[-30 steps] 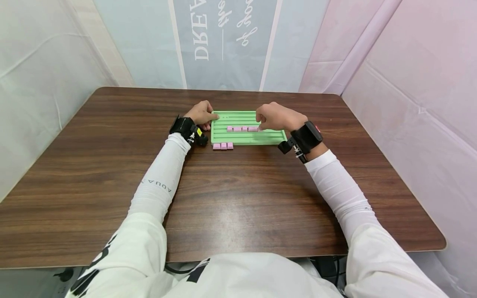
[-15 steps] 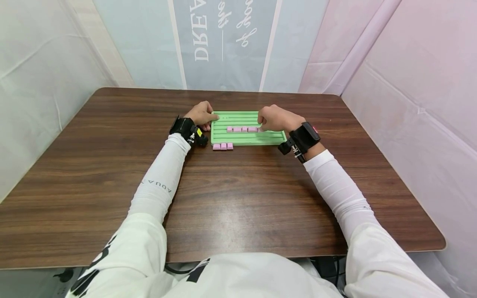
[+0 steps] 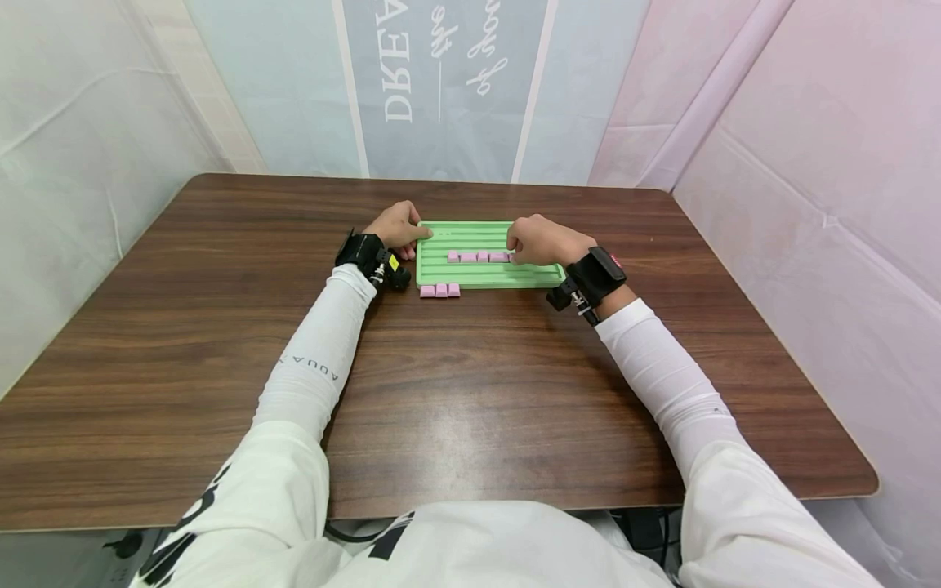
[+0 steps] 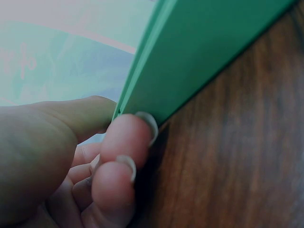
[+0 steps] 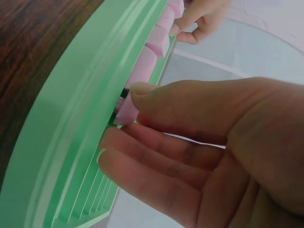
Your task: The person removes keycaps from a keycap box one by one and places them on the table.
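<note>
A green ridged tray lies on the table, carrying a row of pink keycaps along one of its slots. My left hand grips the tray's left edge, with the thumb at the top rim and curled fingertips against the side wall. At the right end of the row, my right hand pinches a pink keycap between thumb and fingers. That keycap sits right beside a wider keycap and is partly hidden by the thumb.
Several pink keycaps stand in a short line against the tray's near left edge. The brown wooden table reaches back to a printed curtain. White sheeting hangs on both sides.
My right hand has shifted slightly nearer to me, staying at the right end of the keycap row. My left hand keeps its place on the tray's edge.
</note>
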A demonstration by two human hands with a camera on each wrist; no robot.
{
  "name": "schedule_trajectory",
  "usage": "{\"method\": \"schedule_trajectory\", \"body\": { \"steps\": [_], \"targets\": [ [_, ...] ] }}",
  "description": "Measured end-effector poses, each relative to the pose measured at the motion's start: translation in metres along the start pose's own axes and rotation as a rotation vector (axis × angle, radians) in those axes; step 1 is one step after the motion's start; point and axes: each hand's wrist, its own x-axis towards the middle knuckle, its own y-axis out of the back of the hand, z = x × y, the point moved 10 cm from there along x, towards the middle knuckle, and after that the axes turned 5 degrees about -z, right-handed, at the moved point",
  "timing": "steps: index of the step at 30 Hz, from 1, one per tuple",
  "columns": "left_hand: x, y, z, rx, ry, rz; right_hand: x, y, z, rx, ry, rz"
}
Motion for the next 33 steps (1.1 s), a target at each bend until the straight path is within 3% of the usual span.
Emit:
{"method": "schedule_trajectory", "body": {
  "steps": [13,33],
  "targets": [
    [0.0019,-0.0004,-0.0022,-0.003,0.001,-0.004,0.0029,-0.0006,0.0036,-0.018,-0.017,0.018],
    [0.0007,-0.0021,-0.0016,-0.006,0.006,-0.004,0.0078,-0.0023,0.0001,-0.033,0.035,0.074]
  ]
}}
